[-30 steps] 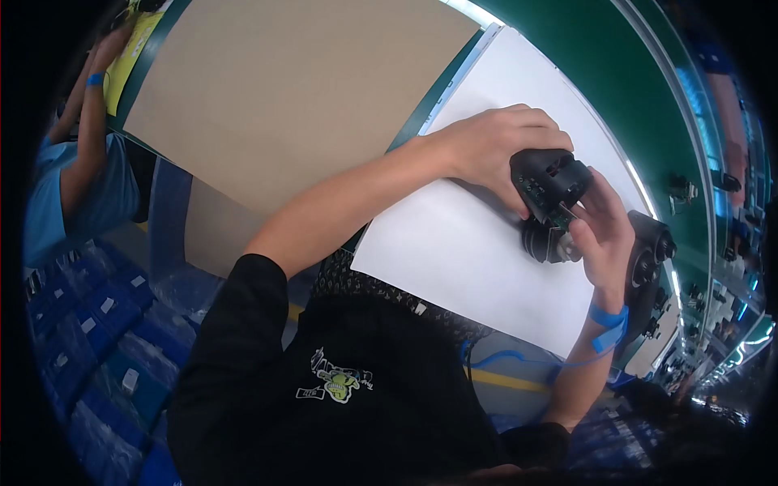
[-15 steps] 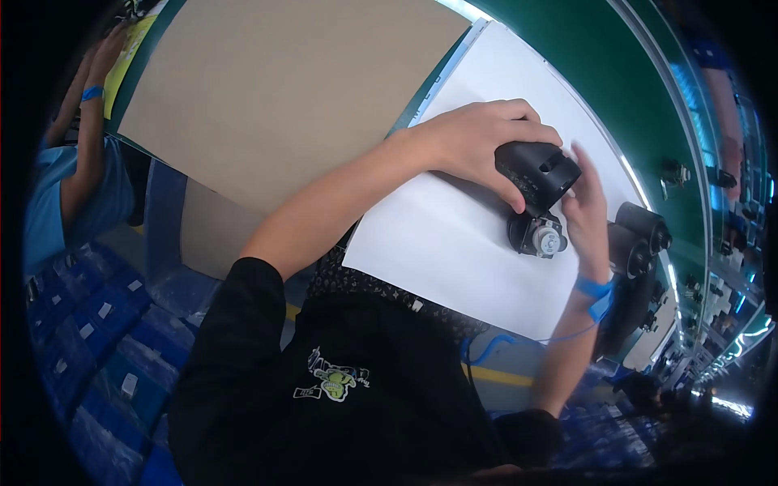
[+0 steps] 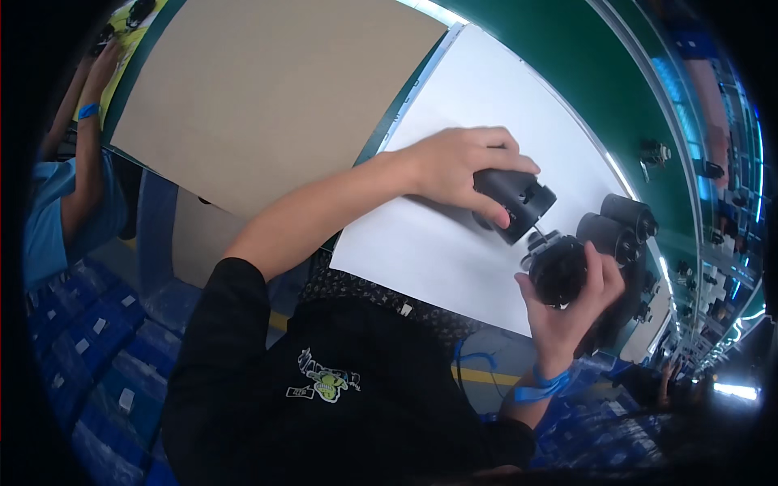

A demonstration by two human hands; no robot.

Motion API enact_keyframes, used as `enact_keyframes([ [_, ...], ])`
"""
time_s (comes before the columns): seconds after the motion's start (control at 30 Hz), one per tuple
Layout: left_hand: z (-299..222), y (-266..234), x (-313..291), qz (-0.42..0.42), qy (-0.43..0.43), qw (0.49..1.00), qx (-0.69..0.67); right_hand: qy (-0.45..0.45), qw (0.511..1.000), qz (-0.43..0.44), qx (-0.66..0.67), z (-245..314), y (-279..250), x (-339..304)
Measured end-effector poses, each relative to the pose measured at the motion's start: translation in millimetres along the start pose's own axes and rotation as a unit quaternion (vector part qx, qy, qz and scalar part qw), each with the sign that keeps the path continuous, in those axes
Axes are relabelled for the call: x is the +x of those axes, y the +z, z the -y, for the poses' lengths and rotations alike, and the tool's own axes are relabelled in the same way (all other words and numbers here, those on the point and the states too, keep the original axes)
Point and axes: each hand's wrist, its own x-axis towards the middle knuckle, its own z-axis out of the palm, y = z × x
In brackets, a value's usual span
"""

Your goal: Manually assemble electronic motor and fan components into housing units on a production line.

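Observation:
My left hand (image 3: 454, 162) is wrapped over a black cylindrical housing (image 3: 516, 193), thumb on the near side. The housing is tilted, and its slotted end points to the right. Just below that end, my right hand (image 3: 567, 320) grips a round black part (image 3: 562, 271) between thumb and fingers. Light-coloured metal-looking fittings show on the part's upper left side. A thin rod or wire spans the short gap between housing and part. Both pieces are held over the right side of a white sheet (image 3: 405, 259). The palm hides the housing's other end.
Similar black cylinders (image 3: 606, 235) stand beside the sheet's right edge. A small metal part (image 3: 655, 152) lies on the green surface (image 3: 559, 53). A brown board (image 3: 275, 97) adjoins the sheet at left. At far left is another person's arm (image 3: 87, 150). Blue crates (image 3: 97, 356) fill the lower left.
The round part, previously below the housing, is now in my right hand, farther right and lower. My left hand has brought the housing slightly left and down.

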Motion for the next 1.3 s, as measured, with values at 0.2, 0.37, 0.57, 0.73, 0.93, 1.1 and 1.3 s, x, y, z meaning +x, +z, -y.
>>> enact_keyframes([
  [0.2, -2, 21, 4, 0.041, -0.069, 0.967, -0.240, -0.111, 0.993, -0.020, 0.020, 2, -11, 40],
  [0.37, -3, 21, 3, 0.029, -0.059, 0.949, -0.310, -0.125, 0.985, 0.075, 0.087, 3, -6, 49],
  [0.57, -8, 32, 7, -0.009, -0.056, 0.948, -0.312, -0.090, 0.968, 0.041, 0.229, 0, 13, 46],
  [0.73, -10, 44, 7, -0.065, -0.017, 0.964, -0.257, 0.085, 0.864, 0.032, 0.496, -16, 52, 20],
  [0.93, -71, 29, 40, -0.004, 0.222, 0.973, 0.066, 0.098, 0.907, 0.121, 0.392, -42, 47, 15],
  [1.1, -101, 47, 45, 0.030, -0.018, 0.994, 0.099, 0.077, 0.963, 0.015, 0.259, -35, 23, 4],
  [1.3, -105, 57, 32, 0.124, -0.001, 0.985, 0.123, -0.007, 0.977, 0.002, 0.212, -35, 5, -12],
])
